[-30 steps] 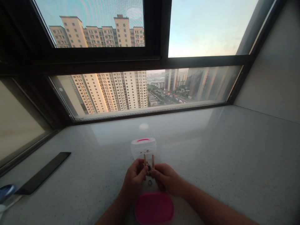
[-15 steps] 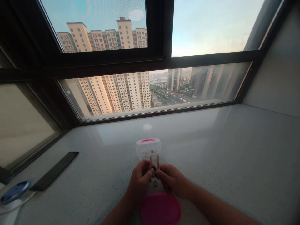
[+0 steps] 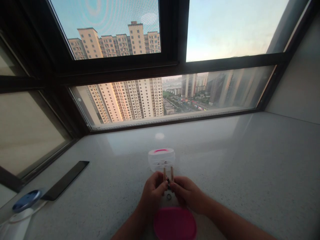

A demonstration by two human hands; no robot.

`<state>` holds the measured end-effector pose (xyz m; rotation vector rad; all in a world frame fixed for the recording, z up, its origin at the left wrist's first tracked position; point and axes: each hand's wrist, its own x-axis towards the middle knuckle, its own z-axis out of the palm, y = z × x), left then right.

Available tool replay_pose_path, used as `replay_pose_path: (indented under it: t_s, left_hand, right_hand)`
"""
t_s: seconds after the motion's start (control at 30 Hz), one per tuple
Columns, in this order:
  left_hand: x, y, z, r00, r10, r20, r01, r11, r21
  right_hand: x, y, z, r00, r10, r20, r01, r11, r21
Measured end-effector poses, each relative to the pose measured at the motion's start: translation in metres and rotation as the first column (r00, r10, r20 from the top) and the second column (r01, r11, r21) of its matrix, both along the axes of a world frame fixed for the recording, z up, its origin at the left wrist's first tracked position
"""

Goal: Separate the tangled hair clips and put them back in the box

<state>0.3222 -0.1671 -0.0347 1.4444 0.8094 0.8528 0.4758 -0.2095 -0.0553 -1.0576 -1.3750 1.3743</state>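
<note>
My left hand (image 3: 153, 190) is closed around a slim wooden piece (image 3: 164, 174), shaped like half of a clothespin. In the fingers of my right hand (image 3: 187, 190) is a matching wooden piece (image 3: 172, 173). Both pieces point upward side by side, a narrow gap between them. A small dark part (image 3: 168, 182) shows in that gap at fingertip level; its kind is too small to make out. Just below the fingers lies a small metal ring (image 3: 169, 197). Beyond the hands stands a clear plastic container (image 3: 152, 159) with a pink-marked top and several tiny dark bits visible.
A pink oval lid (image 3: 175, 223) lies near my wrists on the speckled white counter (image 3: 225, 156). At left are a long dark flat object (image 3: 66, 180), a round blue disc (image 3: 27, 201) and a white cable (image 3: 40, 207). Dark-framed windows (image 3: 172, 68) stand behind.
The whole view has shifted, so everything appears slightly farther right. Both hands keep their hold on the two wooden pieces, with little visible movement between them.
</note>
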Motion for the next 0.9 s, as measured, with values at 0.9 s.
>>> replay_pose_path:
  t_s: [0.9]
  left_hand:
    - [-0.0009, 0.0025, -0.0083, 0.999, -0.023, 0.046, 0.025, 0.999, -0.045]
  right_hand:
    - [-0.0002, -0.0010, 0.0026, 1.000, -0.003, 0.002, 0.003, 1.000, 0.010]
